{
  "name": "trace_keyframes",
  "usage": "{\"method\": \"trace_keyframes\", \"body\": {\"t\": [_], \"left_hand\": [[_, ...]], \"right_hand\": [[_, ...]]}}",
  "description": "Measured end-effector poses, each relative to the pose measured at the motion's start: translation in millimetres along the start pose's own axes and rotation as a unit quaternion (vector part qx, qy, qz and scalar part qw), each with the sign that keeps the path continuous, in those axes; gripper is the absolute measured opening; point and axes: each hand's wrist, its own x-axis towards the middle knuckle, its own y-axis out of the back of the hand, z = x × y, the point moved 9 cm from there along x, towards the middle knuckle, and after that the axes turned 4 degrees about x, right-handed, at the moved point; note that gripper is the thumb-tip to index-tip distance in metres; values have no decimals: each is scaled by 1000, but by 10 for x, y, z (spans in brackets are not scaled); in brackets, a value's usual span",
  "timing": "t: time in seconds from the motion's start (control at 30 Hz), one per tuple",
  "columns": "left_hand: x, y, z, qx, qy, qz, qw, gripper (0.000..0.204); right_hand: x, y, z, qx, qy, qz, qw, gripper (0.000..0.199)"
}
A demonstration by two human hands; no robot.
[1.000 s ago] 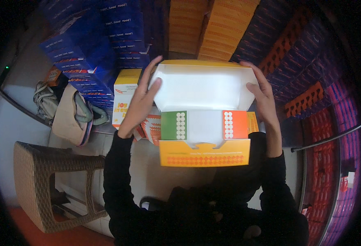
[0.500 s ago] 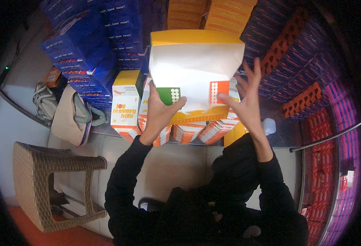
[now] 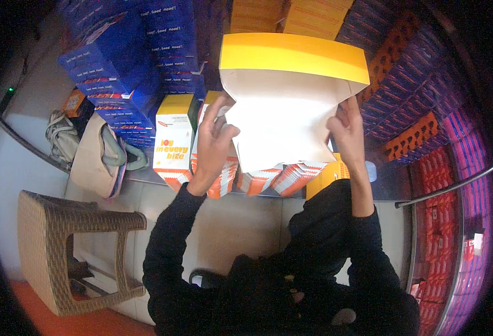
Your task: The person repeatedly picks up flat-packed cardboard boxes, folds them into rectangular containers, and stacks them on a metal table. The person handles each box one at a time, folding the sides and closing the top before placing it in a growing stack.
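Observation:
A cardboard box (image 3: 280, 120), white inside with a yellow outer flap (image 3: 297, 53), hangs open-faced in front of me above the counter edge. My left hand (image 3: 213, 143) grips its left side, thumb bent towards the white face and fingers partly behind the edge. On the opposite side, my right hand (image 3: 348, 131) closes round the right edge with its fingers curled. Below and behind the box are stacks of orange-and-white folded cartons (image 3: 259, 179), partly hidden by it. A white-and-yellow carton (image 3: 172, 137) stands just left of my left hand.
Blue boxes (image 3: 112, 67) are piled at the back left, yellow-orange boxes (image 3: 316, 19) at the back. Red packs (image 3: 439, 218) fill the right side behind a metal rail (image 3: 448, 187). A brown woven stool (image 3: 39, 252) stands at lower left, near a beige bag (image 3: 92, 157).
The box has tilted and shifted right, its yellow flap now broader in view. The green and red side tabs no longer show. My right hand's spread fingers have closed on the edge.

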Motion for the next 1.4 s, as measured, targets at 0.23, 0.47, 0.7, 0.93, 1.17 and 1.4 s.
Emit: {"method": "trace_keyframes", "body": {"t": [0.23,0.47,0.7,0.93,1.17,1.4], "left_hand": [[79,234,-318,100,28,49,993,35],[16,37,57,248,-200,0,948,34],[164,91,265,199,-115,22,973,47],[150,698,817,150,-84,-17,985,57],[-370,1652,2335,312,-17,39,949,61],[-1019,1849,4073,334,223,178,898,60]], "right_hand": [[-27,15,-136,58,56,-1,997,50],[-154,-52,-440,-133,193,-10,972,45],[-229,-1,-511,-115,136,12,984,42],[373,-324,-419,42,61,-150,986,44],[577,-1821,-742,283,-162,-320,889,40],[-132,-2534,-2050,372,-412,-424,715,32]]}}
